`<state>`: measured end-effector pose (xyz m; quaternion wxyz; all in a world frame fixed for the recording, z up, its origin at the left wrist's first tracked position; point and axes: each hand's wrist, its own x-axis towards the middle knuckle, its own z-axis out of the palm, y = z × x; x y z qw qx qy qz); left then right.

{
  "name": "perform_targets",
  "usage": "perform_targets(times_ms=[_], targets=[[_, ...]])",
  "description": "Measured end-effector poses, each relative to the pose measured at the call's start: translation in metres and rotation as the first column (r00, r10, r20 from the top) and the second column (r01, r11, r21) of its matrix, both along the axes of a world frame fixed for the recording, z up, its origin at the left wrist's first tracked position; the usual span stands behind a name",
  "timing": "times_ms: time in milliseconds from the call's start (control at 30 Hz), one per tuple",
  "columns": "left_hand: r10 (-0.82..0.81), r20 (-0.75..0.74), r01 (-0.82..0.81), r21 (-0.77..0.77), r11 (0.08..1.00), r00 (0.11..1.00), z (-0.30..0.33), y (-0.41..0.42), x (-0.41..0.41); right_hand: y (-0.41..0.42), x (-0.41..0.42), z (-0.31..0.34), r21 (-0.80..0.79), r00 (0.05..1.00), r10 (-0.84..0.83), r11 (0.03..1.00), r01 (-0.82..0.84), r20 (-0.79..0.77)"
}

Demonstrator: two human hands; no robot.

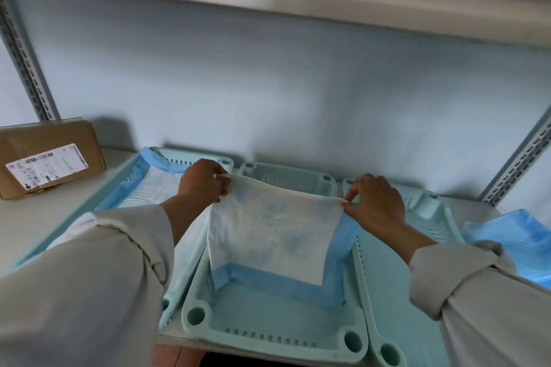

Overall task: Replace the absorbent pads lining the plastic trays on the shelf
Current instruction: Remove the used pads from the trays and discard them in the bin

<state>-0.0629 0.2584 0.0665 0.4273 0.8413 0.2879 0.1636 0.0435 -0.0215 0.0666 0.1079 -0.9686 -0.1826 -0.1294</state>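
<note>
I see my left hand [202, 182] and right hand [374, 202] each pinching a far corner of the white, blue-bordered pad [274, 226], lifting it over the middle tray [268, 328] on the shelf [26, 232]. The left tray [179, 301] holds another pad [158, 188]; the right tray [387, 286] is bare.

Light: soft, even, cool daylight tone
Shadows: faint on wall [298, 92] beyond the fingers [219, 176]
Focus: slightly soft throughout
Edges: wide-angle bending at shelf uprights [26, 48]
</note>
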Motion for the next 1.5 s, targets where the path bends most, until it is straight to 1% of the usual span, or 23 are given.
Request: perform_targets(times_ms=[67, 167, 233, 300, 367, 433, 467, 500, 567, 600, 667, 733, 800, 867, 967, 1067, 1100, 1167, 1233, 1300, 1400, 1467, 1500], targets=[[0.015, 0.084, -0.013, -0.02, 1.0, 0.996, 0.013, 0.002, 0.013, 0.008, 0.004, 0.018, 0.015, 0.994, 0.014, 1.0, -0.015, 0.108], [0.074, 0.285, -0.118, 0.141, 0.983, 0.956, 0.038, 0.003, 0.027, 0.011, 0.009, 0.047, 0.211, 0.965, -0.055, 0.977, 0.0, 0.255], [0.078, 0.408, -0.152, 0.152, 0.977, 0.909, 0.047, -0.002, 0.028, 0.007, 0.008, 0.06, 0.332, 0.95, -0.08, 0.943, -0.026, 0.302], [0.034, 0.466, -0.106, 0.129, 0.986, 0.884, 0.045, -0.012, 0.022, -0.002, 0.001, 0.062, 0.434, 0.944, -0.081, 0.898, -0.07, 0.321], [-0.022, 0.45, -0.036, 0.12, 0.992, 0.893, 0.03, -0.024, 0.011, -0.016, -0.008, 0.056, 0.476, 0.942, -0.072, 0.874, -0.099, 0.328], [-0.077, 0.294, 0.032, 0.154, 0.988, 0.953, 0.002, -0.037, -0.004, -0.034, -0.02, 0.036, 0.415, 0.961, -0.041, 0.906, -0.079, 0.274], [-0.108, 0.154, 0.08, 0.18, 0.98, 0.982, -0.014, -0.043, -0.012, -0.045, -0.026, 0.023, 0.32, 0.979, -0.015, 0.946, -0.052, 0.203], [-0.138, -0.004, 0.136, 0.209, 0.968, 0.99, -0.031, -0.049, -0.021, -0.054, -0.033, 0.009, 0.171, 0.995, 0.005, 0.985, -0.022, 0.098], [-0.202, -0.301, 0.276, 0.226, 0.934, 0.932, -0.061, -0.061, -0.035, -0.069, -0.047, -0.019, -0.156, 0.989, 0.002, 0.987, -0.025, -0.146], [-0.247, -0.426, 0.361, 0.21, 0.909, 0.87, -0.073, -0.067, -0.041, -0.074, -0.054, -0.032, -0.256, 0.966, -0.022, 0.966, -0.047, -0.259], [-0.324, -0.578, 0.484, 0.143, 0.864, 0.749, -0.087, -0.079, -0.048, -0.079, -0.065, -0.047, -0.308, 0.905, -0.08, 0.95, -0.058, -0.418], [-0.35, -0.614, 0.511, 0.101, 0.854, 0.707, -0.091, -0.087, -0.051, -0.08, -0.068, -0.052, -0.304, 0.896, -0.136, 0.953, 0.001, -0.423], [-0.346, -0.603, 0.49, 0.086, 0.868, 0.719, -0.09, -0.089, -0.051, -0.079, -0.066, -0.05, -0.265, 0.927, -0.175, 0.96, 0.087, -0.331], [-0.318, -0.565, 0.437, 0.085, 0.896, 0.762, -0.089, -0.087, -0.047, -0.075, -0.06, -0.046, -0.144, 0.941, -0.173, 0.98, 0.136, -0.29], [-0.28, -0.497, 0.354, 0.061, 0.933, 0.822, -0.093, -0.084, -0.038, -0.061, -0.05, -0.046, -0.019, 0.91, -0.146, 0.988, 0.151, -0.388], [-0.243, -0.447, 0.24, -0.064, 0.969, 0.861, -0.105, -0.084, -0.029, -0.049, -0.05, -0.059, -0.057, 0.879, -0.149, 0.989, 0.139, -0.453], [-0.226, -0.428, 0.199, -0.108, 0.974, 0.875, -0.108, -0.084, -0.027, -0.046, -0.051, -0.063, -0.088, 0.893, -0.152, 0.988, 0.126, -0.423], [-0.174, -0.381, 0.112, -0.178, 0.978, 0.908, -0.112, -0.084, -0.019, -0.04, -0.053, -0.066, -0.159, 0.95, -0.121, 0.984, 0.077, -0.288], [-0.107, -0.337, 0.034, -0.217, 0.976, 0.935, -0.113, -0.082, -0.011, -0.024, -0.055, -0.066, -0.115, 0.974, -0.011, 0.993, -0.015, -0.224], [-0.043, -0.293, -0.032, -0.246, 0.969, 0.955, -0.114, -0.078, 0.0, -0.002, -0.056, -0.069, 0.01, 0.947, 0.106, 0.994, -0.108, -0.303], [-0.004, -0.201, -0.077, -0.395, 0.916, 0.98, -0.113, -0.075, 0.011, 0.033, -0.067, -0.081, 0.117, 0.828, 0.262, 0.965, -0.235, -0.496], [-0.02, -0.17, -0.06, -0.452, 0.89, 0.985, -0.113, -0.073, 0.016, 0.056, -0.075, -0.094, 0.136, 0.755, 0.297, 0.953, -0.27, -0.585], [-0.028, -0.174, -0.052, -0.439, 0.897, 0.984, -0.114, -0.072, 0.018, 0.066, -0.078, -0.1, 0.144, 0.747, 0.286, 0.957, -0.251, -0.6]])
